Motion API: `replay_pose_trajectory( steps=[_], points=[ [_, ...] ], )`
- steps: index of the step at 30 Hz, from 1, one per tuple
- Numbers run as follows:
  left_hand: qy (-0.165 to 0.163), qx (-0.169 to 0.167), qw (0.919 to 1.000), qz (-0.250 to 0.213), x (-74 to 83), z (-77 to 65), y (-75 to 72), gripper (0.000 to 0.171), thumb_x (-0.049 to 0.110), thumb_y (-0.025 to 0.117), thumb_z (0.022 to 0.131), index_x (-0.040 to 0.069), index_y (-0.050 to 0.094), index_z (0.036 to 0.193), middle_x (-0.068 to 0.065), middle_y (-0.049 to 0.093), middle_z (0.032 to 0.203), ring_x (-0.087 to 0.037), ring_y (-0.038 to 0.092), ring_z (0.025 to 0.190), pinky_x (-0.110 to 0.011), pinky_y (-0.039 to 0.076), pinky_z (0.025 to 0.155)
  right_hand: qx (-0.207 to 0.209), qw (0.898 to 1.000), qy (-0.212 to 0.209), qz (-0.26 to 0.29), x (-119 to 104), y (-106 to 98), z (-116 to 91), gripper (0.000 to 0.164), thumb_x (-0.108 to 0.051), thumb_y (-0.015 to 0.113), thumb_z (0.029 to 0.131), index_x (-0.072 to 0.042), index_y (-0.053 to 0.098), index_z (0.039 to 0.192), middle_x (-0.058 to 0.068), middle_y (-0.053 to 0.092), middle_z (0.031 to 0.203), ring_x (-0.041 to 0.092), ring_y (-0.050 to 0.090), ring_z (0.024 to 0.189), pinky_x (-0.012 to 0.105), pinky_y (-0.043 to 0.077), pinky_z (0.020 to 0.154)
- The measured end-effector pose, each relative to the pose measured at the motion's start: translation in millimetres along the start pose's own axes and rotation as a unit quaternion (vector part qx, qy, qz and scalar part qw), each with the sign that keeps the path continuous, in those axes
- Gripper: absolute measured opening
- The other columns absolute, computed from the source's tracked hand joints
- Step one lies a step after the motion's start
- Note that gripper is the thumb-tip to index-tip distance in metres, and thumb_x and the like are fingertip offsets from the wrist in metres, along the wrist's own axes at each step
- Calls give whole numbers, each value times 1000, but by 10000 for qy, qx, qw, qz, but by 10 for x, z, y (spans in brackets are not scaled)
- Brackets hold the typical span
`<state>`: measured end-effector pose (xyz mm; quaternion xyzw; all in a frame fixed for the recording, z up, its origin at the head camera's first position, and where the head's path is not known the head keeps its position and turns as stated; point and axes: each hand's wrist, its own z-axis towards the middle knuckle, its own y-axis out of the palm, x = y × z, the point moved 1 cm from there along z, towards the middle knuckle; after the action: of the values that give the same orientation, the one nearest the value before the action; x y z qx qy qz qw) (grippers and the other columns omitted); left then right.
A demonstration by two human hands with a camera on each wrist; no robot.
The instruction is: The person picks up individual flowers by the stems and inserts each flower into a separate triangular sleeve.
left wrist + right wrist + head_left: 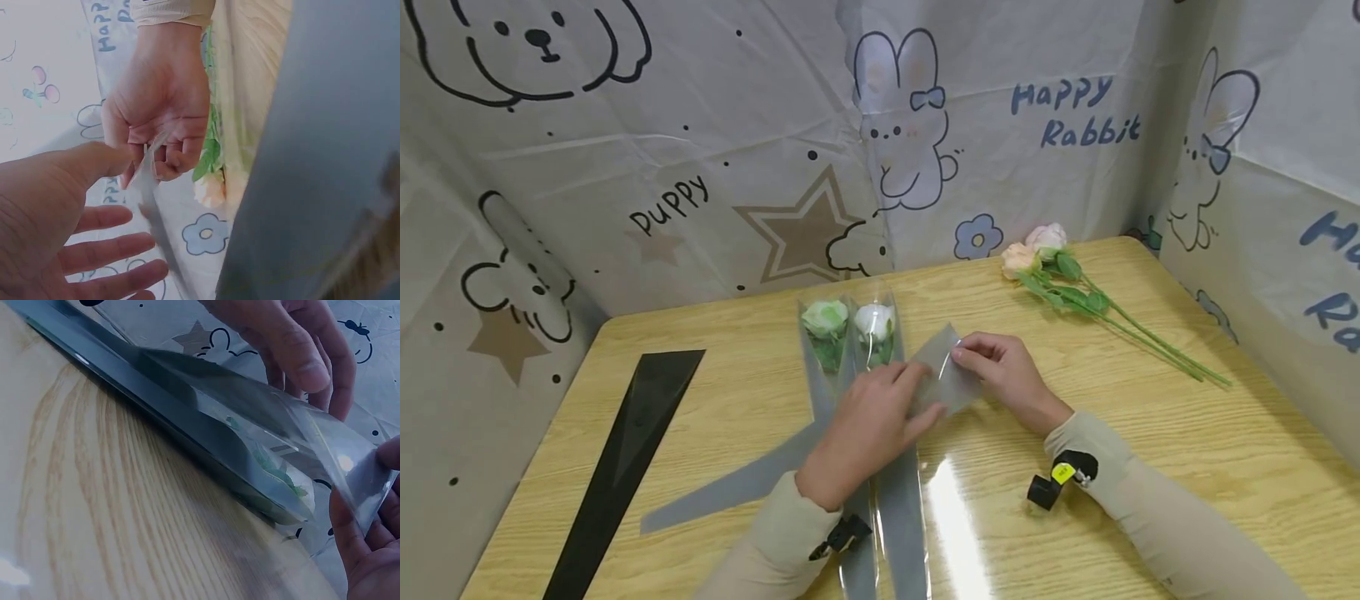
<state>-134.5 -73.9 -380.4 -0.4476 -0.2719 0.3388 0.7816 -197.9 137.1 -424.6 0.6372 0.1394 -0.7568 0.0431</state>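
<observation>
A grey flower sleeve with a clear front (730, 487) runs slantwise across two wrapped flowers, its wide end raised to the right. My right hand (1011, 379) pinches the edge of that wide end between thumb and fingers, as the right wrist view also shows at the film (369, 475). Beside the film is my left hand (872, 421), fingers spread and thumb apart in the left wrist view. Under the slanted sleeve lie a green rose (825, 319) and a white rose (874, 323), each in its own grey sleeve; my left hand and forearm hide part of them.
At the left lies a black flower sleeve (625, 450). Toward the back right rest a peach rose (1019, 260) and a pink rose (1047, 237) with long green stems. Printed cloth (760, 125) walls the back and sides of the wooden table (1037, 550).
</observation>
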Motion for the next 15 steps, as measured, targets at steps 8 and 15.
replay_pose_trajectory(
  steps=[8,15],
  points=[
    [-43,279,9992,-284,25,80,15,37,30,80,92,9,70,121,-6,75,116,-22,72,105,-38,61,92,-185,9996,7,206,-21,35,-8,25,-16,66,101,6,72,110,-15,75,88,2,68,79,21,58,70],
    [-14,629,9962,-606,4,139,64,41,26,84,88,8,70,123,-8,75,117,-24,73,109,-36,61,95,-220,9992,-150,294,-40,39,-21,22,-11,66,101,9,72,108,-13,76,87,0,65,76,18,53,66]
  ],
)
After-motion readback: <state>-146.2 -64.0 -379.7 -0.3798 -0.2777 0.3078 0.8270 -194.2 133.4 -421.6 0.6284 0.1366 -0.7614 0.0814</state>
